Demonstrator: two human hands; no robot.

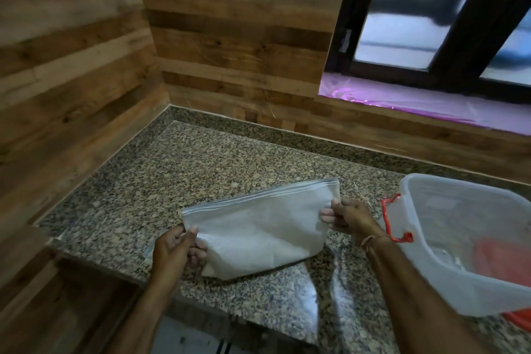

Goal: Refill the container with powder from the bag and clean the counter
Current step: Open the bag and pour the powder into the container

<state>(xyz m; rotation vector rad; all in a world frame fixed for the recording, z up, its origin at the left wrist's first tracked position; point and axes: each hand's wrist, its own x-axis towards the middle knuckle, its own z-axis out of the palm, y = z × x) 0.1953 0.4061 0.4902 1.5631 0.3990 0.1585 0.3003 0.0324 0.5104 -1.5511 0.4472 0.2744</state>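
Apparently the person was at the stage of getting the bag (258, 227) open: the left hand (175, 250) pinched its left edge shut between thumb and fingers, and the right hand (344, 217) gripped the right corner just under the zip strip. The pale, see-through bag rested on the speckled counter (201, 169), slumped, its powder low down. The clear container (471, 238) sat near on the right, lid off. Next, I'd judge, the zip needed parting, then a tilt over that tub

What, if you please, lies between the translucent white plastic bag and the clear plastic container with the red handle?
In the head view, the right hand, gripping the white plastic bag by its edge, lies before the container; below it, bare speckled granite counter.
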